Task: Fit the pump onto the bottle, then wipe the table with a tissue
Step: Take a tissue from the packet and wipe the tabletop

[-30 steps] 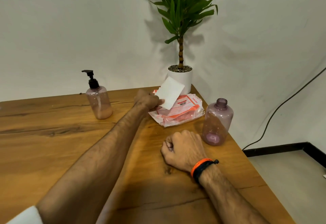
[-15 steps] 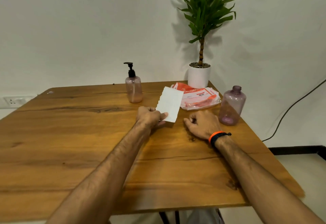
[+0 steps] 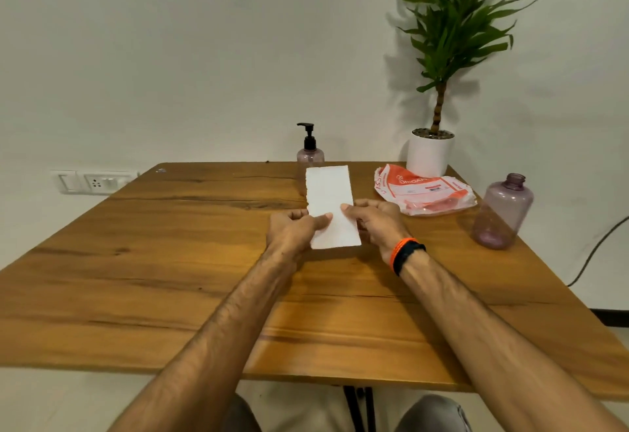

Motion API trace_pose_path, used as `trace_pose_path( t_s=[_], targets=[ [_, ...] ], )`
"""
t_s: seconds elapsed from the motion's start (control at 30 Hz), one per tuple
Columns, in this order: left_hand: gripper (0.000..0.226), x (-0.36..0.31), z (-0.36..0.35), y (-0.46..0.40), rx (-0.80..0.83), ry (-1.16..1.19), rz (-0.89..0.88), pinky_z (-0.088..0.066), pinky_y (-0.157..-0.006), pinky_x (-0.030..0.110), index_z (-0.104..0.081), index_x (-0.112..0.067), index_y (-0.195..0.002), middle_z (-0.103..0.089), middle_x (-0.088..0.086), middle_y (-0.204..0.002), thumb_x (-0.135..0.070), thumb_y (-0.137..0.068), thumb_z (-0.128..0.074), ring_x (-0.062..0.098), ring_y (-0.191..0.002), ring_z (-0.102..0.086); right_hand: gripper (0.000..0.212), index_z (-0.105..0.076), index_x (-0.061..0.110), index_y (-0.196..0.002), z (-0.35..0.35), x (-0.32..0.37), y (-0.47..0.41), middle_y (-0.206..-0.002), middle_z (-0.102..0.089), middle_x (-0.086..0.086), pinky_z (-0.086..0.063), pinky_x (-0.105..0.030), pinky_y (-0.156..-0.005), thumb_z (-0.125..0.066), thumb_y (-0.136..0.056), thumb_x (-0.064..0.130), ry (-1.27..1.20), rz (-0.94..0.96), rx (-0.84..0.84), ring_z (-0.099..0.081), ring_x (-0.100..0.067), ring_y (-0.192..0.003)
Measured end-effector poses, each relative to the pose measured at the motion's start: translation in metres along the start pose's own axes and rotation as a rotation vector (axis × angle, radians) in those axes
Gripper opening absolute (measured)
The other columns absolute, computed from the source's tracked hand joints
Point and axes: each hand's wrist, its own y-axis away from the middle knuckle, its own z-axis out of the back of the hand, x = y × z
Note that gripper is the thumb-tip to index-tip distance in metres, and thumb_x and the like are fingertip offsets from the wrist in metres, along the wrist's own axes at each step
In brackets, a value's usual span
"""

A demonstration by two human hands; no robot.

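Note:
A folded white tissue is held upright over the middle of the wooden table. My left hand pinches its left edge and my right hand pinches its right edge. Behind the tissue, at the table's far edge, stands a pink bottle with a black pump on it; its lower body is hidden by the tissue. A second pink bottle with no cap stands at the right side of the table.
An orange and white tissue pack lies at the far right. A potted plant in a white pot stands in the far right corner. A wall socket is at left, a black cable at right.
My left hand has brought the tissue back from the pack toward the table's middle. My right hand has opened from a fist on the table and taken hold of the tissue's right edge.

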Motion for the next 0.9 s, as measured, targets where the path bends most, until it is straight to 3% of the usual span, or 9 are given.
trace_pose_path(
  t_s=[0.2, 0.3, 0.47, 0.6, 0.73, 0.83, 0.9],
  targets=[
    [0.041, -0.011, 0.035, -0.008, -0.014, 0.095, 0.003, -0.058, -0.065, 0.025, -0.057, -0.006, -0.118, -0.067, 0.011, -0.12, -0.005, -0.081, -0.075, 0.025, -0.105, -0.067, 0.009, -0.073, 0.018, -0.087, -0.016, 0.004, -0.001, -0.09, -0.076, -0.001, -0.055, -0.031, -0.07, -0.075, -0.081, 0.025, 0.088, 0.014, 0.151, -0.071, -0.022, -0.087],
    [0.045, -0.009, 0.044, -0.012, 0.009, 0.128, 0.02, -0.06, -0.07, 0.028, -0.057, -0.005, -0.119, -0.067, 0.013, -0.121, -0.002, -0.079, -0.076, 0.026, -0.106, -0.068, 0.014, -0.072, 0.019, -0.091, -0.025, 0.005, -0.001, -0.095, -0.075, -0.001, -0.055, -0.03, -0.067, -0.075, -0.081, 0.028, 0.074, 0.004, 0.187, -0.071, -0.021, -0.087],
    [0.048, -0.005, 0.053, -0.018, 0.045, 0.144, 0.017, -0.061, -0.064, 0.026, -0.056, -0.004, -0.12, -0.068, 0.015, -0.12, 0.0, -0.077, -0.077, 0.026, -0.102, -0.07, 0.027, -0.069, 0.019, -0.103, -0.038, 0.009, -0.002, -0.098, -0.076, -0.005, -0.058, -0.032, -0.062, -0.078, -0.078, 0.021, 0.0, -0.072, 0.295, -0.074, -0.025, -0.083],
    [0.056, -0.004, 0.063, -0.026, 0.011, 0.071, -0.012, -0.059, -0.057, 0.022, -0.05, -0.008, -0.125, -0.068, 0.012, -0.114, -0.01, -0.078, -0.08, 0.022, -0.094, -0.071, 0.02, -0.069, 0.019, -0.101, -0.045, 0.01, -0.008, -0.101, -0.075, -0.008, -0.06, -0.04, -0.072, -0.074, -0.082, 0.018, -0.012, -0.135, 0.285, -0.072, -0.03, -0.089],
    [0.046, 0.006, 0.098, -0.04, -0.103, -0.316, -0.271, -0.051, -0.058, 0.011, -0.055, -0.018, -0.125, -0.065, 0.0, -0.116, -0.023, -0.084, -0.074, 0.006, -0.092, -0.064, 0.012, -0.069, 0.02, -0.096, -0.045, 0.02, -0.022, -0.105, -0.073, -0.011, -0.058, -0.044, -0.082, -0.07, -0.086, 0.015, 0.074, -0.057, 0.202, -0.071, -0.029, -0.09],
    [0.041, 0.017, 0.131, -0.049, -0.114, -0.735, -0.422, -0.049, -0.092, 0.025, -0.056, -0.019, -0.129, -0.06, 0.0, -0.131, -0.029, -0.091, -0.065, 0.011, -0.112, -0.058, 0.015, -0.073, 0.02, -0.101, -0.047, 0.024, -0.034, -0.102, -0.074, -0.003, -0.058, -0.04, -0.081, -0.067, -0.087, 0.019, 0.36, 0.156, 0.029, -0.07, -0.022, -0.088],
    [0.041, 0.025, 0.148, -0.056, -0.074, -0.924, -0.441, -0.044, -0.101, 0.031, -0.057, -0.014, -0.13, -0.061, 0.007, -0.133, -0.029, -0.093, -0.061, 0.02, -0.119, -0.058, 0.016, -0.076, 0.026, -0.098, -0.049, 0.024, -0.039, -0.09, -0.074, 0.006, -0.057, -0.032, -0.072, -0.064, -0.088, 0.026, 0.601, 0.38, -0.08, -0.067, -0.013, -0.08]
  ],
)
